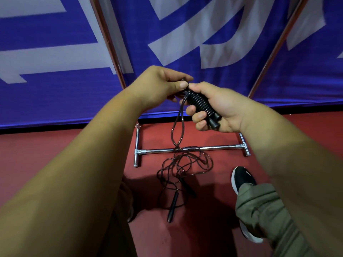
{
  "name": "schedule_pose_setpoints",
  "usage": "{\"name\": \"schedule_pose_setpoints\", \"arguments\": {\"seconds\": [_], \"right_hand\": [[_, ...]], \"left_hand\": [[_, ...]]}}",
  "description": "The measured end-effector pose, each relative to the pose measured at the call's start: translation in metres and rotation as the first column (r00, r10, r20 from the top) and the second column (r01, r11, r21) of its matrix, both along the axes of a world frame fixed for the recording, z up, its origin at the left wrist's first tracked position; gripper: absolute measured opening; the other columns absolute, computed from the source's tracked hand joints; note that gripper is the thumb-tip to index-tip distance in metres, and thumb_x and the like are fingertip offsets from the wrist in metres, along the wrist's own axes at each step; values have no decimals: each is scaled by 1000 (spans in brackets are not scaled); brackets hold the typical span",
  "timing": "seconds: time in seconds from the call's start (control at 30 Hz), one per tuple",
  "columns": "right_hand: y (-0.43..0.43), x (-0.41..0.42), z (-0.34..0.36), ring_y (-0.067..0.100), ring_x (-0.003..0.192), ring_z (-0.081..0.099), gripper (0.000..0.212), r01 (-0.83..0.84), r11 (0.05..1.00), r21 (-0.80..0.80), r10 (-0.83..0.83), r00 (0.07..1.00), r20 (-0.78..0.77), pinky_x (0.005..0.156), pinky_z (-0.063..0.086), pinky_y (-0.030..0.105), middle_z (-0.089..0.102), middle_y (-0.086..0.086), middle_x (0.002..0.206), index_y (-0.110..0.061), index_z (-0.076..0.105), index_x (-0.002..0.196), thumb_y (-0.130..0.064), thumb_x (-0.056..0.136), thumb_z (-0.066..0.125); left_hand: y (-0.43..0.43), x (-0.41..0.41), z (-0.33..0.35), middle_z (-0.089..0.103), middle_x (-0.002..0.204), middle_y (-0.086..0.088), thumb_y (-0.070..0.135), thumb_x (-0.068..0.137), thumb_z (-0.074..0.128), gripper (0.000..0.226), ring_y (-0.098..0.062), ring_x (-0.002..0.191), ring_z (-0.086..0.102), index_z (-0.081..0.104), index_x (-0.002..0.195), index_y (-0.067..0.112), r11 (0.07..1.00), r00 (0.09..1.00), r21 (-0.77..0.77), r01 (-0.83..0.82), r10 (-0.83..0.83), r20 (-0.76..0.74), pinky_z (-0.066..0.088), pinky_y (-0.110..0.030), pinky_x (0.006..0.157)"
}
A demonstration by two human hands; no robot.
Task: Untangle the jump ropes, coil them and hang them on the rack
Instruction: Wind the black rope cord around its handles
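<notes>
Head view shows both hands raised in front of the chest, meeting over the red floor (55,154). The right hand (220,108) has its grip clamped on a pair of ribbed black handles (201,104), fingers curled under and thumb lying along the top. The long axis of the handles slants from the heel of that palm, low and to the right, up and leftward to the thumb tip. At that upper-left end the left hand (157,86) has its grip pinched together on the cord (178,127), thumb pad pressed right beside the right thumb.

From the pinch the cord drops as a thin doubled loop almost straight down, crosses the chrome base bar of the rack (213,147), and runs into the tangle (185,164) lying on the floor just on the person's side of that bar. A loose handle (172,206) trails out of the tangle toward the feet, near a black shoe (243,179). A blue banner (241,34) fills the background.

So the slack lies directly below the left hand, which is the nearer one to where the cord leaves the handles. My judgement is that the next draw has to go upward along that hanging line, the left hand feeding while the right keeps the handles steady. The upper part of the rack, where a coil would hang, is not visible.
</notes>
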State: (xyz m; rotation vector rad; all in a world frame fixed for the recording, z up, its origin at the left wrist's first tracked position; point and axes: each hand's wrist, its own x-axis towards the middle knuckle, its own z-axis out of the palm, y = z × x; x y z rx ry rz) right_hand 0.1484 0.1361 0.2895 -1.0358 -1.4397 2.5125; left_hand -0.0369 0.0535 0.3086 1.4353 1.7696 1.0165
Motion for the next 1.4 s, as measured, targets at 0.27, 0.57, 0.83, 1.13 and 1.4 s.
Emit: {"name": "schedule_pose_setpoints", "arguments": {"seconds": [0.27, 0.57, 0.83, 1.13, 1.4], "right_hand": [[-2, 6, -5, 2, 53, 37, 35, -52, 987, -152, 43, 997, -62, 44, 30, 15, 49, -5, 77, -20, 58, 104, -54, 107, 50], [-9, 0, -10, 8, 55, 38, 30, -107, 994, 31, 104, 992, 72, 42, 30, 18, 51, 0, 75, -27, 52, 129, -50, 109, 51], [-2, 3, -8, 1, 50, 39, 38, -125, 947, -295, 100, 990, -98, 39, 32, 13, 45, -6, 80, -16, 65, 107, -51, 107, 51], [0, 7, 0, -1, 51, 45, 35, -149, 902, -404, 94, 984, -153, 41, 38, 13, 47, -11, 79, -20, 63, 103, -54, 104, 56], [2, 4, 12, 3, 55, 43, 62, -110, 992, 68, 101, 987, 126, 42, 36, 16, 53, -6, 75, -13, 61, 143, -61, 105, 53]], "left_hand": [[-2, 5, 5, 75, 75, 7, 10, 105, 62, 23, 2, 66, 64, 80, 114, 20, 998, 981, -8, 67, -67, -180, 52, -13, 72], [-2, 4, 3, 77, 91, -8, 26, 104, 65, 18, -17, 70, 63, 82, 107, 25, 978, 896, -189, 82, -156, -416, 56, -35, 79], [-6, 4, 3, 79, 82, 3, 16, 105, 62, 22, -7, 69, 68, 82, 110, 22, 994, 984, -106, 21, -40, -174, 58, -17, 75], [-7, 10, 7, 81, 93, -7, 19, 106, 61, 20, -21, 93, 77, 81, 107, 20, 995, 997, -88, -52, 46, -62, 60, -41, 98], [0, 24, 3, 78, 75, 4, 18, 106, 59, 23, -2, 68, 72, 81, 105, 24, 986, 989, -109, -129, 120, -82, 54, -15, 70]]}}
